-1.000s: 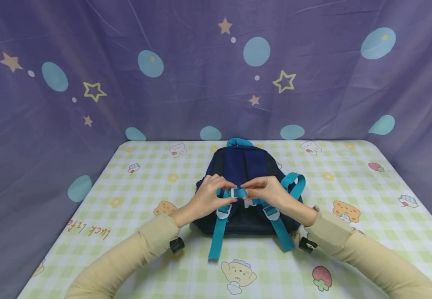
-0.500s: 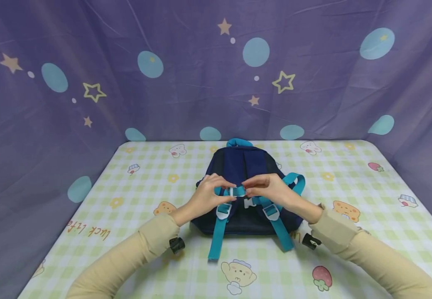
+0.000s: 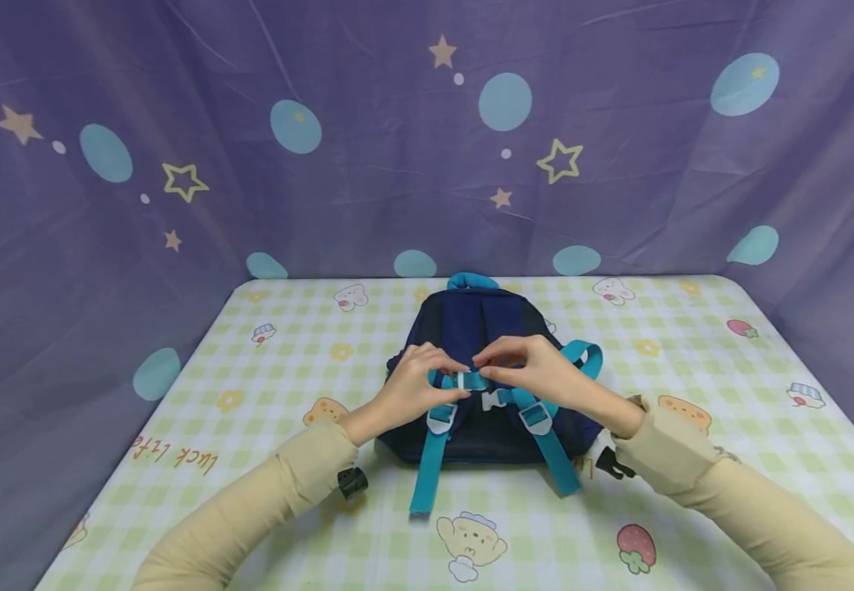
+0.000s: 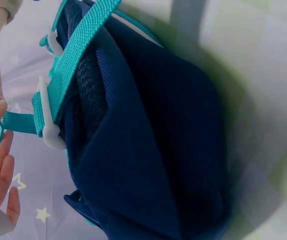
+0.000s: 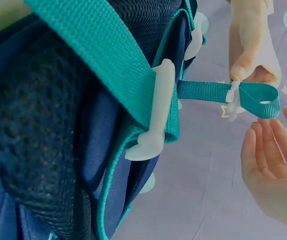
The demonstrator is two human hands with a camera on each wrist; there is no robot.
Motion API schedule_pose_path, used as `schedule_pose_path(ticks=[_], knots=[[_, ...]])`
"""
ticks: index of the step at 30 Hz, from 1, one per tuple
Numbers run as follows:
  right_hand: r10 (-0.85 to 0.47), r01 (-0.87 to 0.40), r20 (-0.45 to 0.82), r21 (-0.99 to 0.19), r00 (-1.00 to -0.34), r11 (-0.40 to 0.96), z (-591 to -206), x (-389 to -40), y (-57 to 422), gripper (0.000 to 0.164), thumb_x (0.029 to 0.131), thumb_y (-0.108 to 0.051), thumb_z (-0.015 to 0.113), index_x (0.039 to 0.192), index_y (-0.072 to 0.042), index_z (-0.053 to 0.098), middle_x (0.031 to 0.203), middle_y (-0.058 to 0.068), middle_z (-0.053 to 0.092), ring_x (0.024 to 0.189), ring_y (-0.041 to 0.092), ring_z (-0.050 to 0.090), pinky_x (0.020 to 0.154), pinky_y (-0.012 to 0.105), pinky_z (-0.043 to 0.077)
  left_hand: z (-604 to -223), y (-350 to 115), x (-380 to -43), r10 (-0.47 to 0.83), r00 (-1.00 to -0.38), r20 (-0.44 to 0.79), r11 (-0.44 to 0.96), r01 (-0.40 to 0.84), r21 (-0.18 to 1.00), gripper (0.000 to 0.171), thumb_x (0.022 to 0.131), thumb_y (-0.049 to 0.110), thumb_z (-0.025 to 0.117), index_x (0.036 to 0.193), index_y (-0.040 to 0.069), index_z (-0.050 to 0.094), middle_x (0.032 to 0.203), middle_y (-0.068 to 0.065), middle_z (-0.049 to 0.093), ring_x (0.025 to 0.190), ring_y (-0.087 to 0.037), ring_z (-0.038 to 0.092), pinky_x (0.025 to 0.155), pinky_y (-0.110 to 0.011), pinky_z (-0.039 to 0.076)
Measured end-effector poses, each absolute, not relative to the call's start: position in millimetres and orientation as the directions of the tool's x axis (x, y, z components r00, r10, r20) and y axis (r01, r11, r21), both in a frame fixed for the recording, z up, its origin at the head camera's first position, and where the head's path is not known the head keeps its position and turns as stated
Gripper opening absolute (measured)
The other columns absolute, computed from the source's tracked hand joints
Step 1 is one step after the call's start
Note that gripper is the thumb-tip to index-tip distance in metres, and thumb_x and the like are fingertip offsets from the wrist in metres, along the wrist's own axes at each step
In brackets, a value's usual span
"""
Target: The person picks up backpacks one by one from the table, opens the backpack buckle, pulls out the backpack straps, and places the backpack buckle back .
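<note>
A dark blue backpack (image 3: 464,328) lies on the table with its teal shoulder straps facing up. Thumb and fingers of my left hand (image 3: 420,384) pinch a white plastic buckle piece (image 5: 234,100) on a narrow teal strap (image 5: 203,91). Past that piece the strap folds into a loop (image 5: 266,102). Just right of the loop is my right hand (image 3: 526,369); in the right wrist view its fingertips are at the loop's underside, while the thumb stands apart. Below this hand, a white clip (image 3: 493,400) hangs loose on the other narrow strap.
White adjusters (image 3: 536,419) sit on both shoulder straps, whose teal tails (image 3: 427,484) reach onto the checked tablecloth (image 3: 309,533). A teal carry handle (image 3: 471,281) tops the bag. Behind the table hangs a purple curtain (image 3: 368,189).
My right hand has shifted slightly up and its thumb and index finger have parted from the strap end, leaving the loose white clip uncovered. My left hand keeps its pinch.
</note>
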State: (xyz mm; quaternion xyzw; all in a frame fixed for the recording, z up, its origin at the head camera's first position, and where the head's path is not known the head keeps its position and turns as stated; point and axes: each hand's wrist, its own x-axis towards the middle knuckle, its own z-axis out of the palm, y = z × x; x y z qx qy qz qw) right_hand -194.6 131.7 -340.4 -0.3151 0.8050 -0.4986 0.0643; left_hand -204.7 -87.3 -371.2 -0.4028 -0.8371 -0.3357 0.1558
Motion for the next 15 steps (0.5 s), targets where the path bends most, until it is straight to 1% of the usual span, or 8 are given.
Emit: schedule_pose_path(ticks=[3,7,10,15], knots=[[-0.575,-0.484,0.234,-0.811,-0.784,0.330,-340.4,-194.4,128.0,0.021,0.085,-0.022,0.060,0.101,-0.010,0.067,0.094,0.001,0.062,0.078,0.018,0.060,0.066,0.027,0.050,-370.7,-86.8,-204.1,0.572,-0.631,0.524,0.456,0.776,0.437,0.024,0.068,0.019,0.077,0.089,0.010,0.069,0.073,0.002,0.060,0.071,-0.020,0.049,0.070,-0.029,0.033],[-0.574,-0.528,0.262,-0.767,-0.776,0.364,-340.8,-194.3,125.3,0.017,0.083,-0.023,0.062,0.095,-0.013,0.069,0.087,-0.004,0.062,0.070,0.010,0.058,0.063,0.029,0.049,-370.9,-86.7,-203.8,0.574,-0.635,0.516,0.456,0.772,0.443,0.024,0.068,0.018,0.077,0.089,0.010,0.069,0.073,0.001,0.060,0.071,-0.020,0.048,0.070,-0.029,0.032],[-0.578,-0.562,0.283,-0.731,-0.765,0.386,-340.8,-194.1,124.2,0.014,0.082,-0.023,0.064,0.091,-0.014,0.070,0.083,-0.006,0.061,0.068,0.008,0.056,0.062,0.029,0.049,-371.2,-86.7,-203.9,0.578,-0.632,0.516,0.450,0.775,0.444,0.024,0.068,0.018,0.077,0.089,0.009,0.068,0.074,0.000,0.060,0.071,-0.020,0.048,0.069,-0.029,0.032],[-0.586,-0.596,0.292,-0.677,-0.756,0.431,-340.4,-193.6,121.8,0.010,0.080,-0.021,0.066,0.085,-0.014,0.070,0.077,-0.007,0.059,0.067,0.005,0.054,0.061,0.023,0.048,-371.4,-86.8,-203.8,0.584,-0.622,0.521,0.440,0.782,0.441,0.024,0.068,0.017,0.077,0.090,0.008,0.068,0.074,-0.001,0.061,0.071,-0.020,0.048,0.070,-0.030,0.032]])
